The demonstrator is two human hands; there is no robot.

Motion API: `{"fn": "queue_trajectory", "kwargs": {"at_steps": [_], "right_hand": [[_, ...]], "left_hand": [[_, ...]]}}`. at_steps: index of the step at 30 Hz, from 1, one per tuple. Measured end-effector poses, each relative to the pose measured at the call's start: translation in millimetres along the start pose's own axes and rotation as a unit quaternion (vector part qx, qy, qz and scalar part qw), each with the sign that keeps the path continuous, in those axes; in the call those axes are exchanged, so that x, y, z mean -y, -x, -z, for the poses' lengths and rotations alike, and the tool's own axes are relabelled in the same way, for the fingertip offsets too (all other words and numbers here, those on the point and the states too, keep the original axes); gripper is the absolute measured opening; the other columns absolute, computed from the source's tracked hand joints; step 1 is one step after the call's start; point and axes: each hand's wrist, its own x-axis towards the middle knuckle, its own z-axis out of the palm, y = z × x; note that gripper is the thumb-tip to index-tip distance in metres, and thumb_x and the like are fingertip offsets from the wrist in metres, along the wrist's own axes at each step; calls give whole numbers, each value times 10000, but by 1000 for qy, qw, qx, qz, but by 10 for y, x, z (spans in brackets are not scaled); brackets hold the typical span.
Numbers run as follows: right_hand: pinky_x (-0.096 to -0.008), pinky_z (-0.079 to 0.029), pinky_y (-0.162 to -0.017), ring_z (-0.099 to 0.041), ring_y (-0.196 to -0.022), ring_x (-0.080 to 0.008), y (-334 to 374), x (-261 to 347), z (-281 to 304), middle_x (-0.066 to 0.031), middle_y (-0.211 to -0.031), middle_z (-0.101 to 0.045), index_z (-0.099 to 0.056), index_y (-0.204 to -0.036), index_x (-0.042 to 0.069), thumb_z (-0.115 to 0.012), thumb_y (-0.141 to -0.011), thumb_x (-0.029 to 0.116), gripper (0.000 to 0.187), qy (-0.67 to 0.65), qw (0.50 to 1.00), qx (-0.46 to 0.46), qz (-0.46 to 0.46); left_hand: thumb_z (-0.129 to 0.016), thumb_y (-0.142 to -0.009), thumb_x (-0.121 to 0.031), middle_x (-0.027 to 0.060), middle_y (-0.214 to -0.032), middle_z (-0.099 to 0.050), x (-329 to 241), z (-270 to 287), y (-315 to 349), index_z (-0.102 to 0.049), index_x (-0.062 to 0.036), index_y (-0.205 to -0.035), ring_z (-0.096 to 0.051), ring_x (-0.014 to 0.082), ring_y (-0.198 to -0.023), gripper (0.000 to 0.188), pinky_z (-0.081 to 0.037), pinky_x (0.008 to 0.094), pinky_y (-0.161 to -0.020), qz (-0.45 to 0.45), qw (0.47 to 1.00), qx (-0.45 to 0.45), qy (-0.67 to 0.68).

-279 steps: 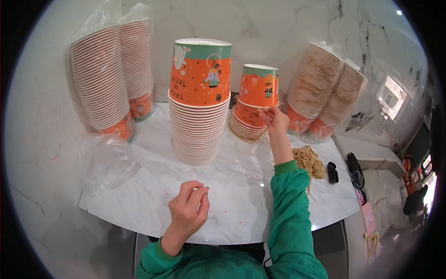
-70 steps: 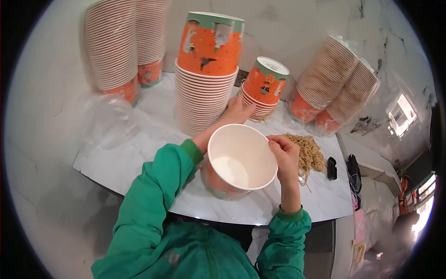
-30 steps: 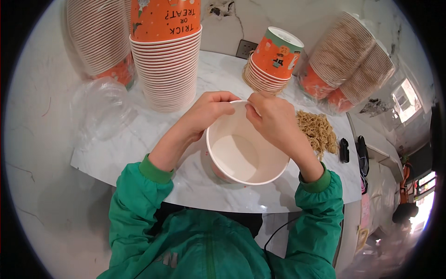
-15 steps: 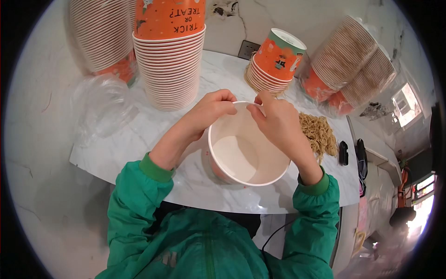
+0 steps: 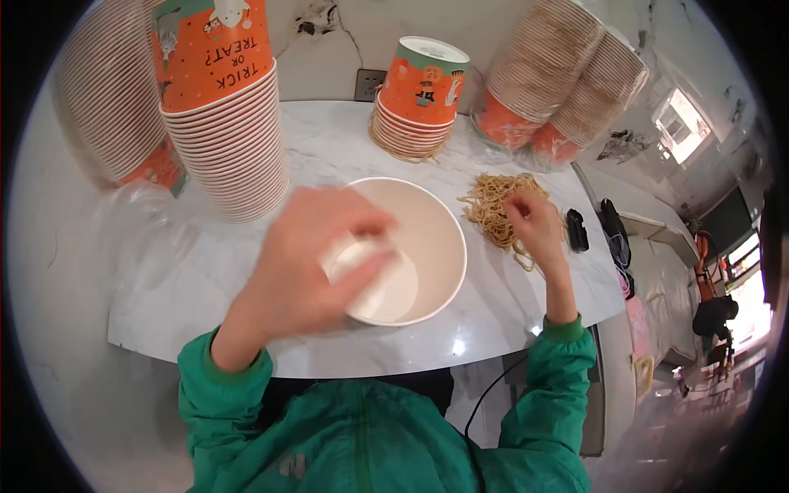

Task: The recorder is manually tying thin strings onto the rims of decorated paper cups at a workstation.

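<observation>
A large white-lined paper bucket (image 5: 436, 246) stands upright on the table in front of me, and its inside shows only the pale bottom. My left hand (image 5: 308, 263), smeared by motion, hovers over the bucket's left rim. Its thumb and fingers are apart with nothing seen between them. At the right, a tangled pile of thin tan strands (image 5: 493, 205) lies on the table. My right hand (image 5: 536, 230) is at the pile's right side, with thumb and fingers curled together. What they pinch is too small to make out.
A tall stack of upside-down orange printed buckets (image 5: 238, 140) stands at the left, a shorter stack (image 5: 419, 99) at the back. Plastic-wrapped stacks (image 5: 542, 74) lean at the back right. Crumpled clear plastic (image 5: 148, 222) lies left. A small black object (image 5: 578, 230) is near the right edge.
Both hands have left the bucket's far rim. My right hand has moved right to the tan strands, and my left has come back over the left rim. The view has shifted somewhat.
</observation>
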Motion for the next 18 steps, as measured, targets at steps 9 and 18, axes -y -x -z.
{"fn": "queue_trajectory", "kwargs": {"at_steps": [9,18], "right_hand": [[-444,-500,-703,-596,-851,-317,255,165,-415,-112,-953,-580,-633,-905,34,-729,-821,126,158,221,964,-18,144],[-272,-462,-585,-591,-636,-129,400,944,-518,-78,-770,-673,-690,-956,11,-711,-881,38,82,-221,969,99,52]], "left_hand": [[-756,-730,-42,56,-879,-626,-124,-220,157,-677,-66,-1015,-617,246,-868,296,-435,404,-894,-86,972,157,-152],[-693,-780,10,61,-946,-649,206,-286,67,-691,-51,-1014,-625,274,-931,242,-430,440,-952,-43,987,10,-151]]}}
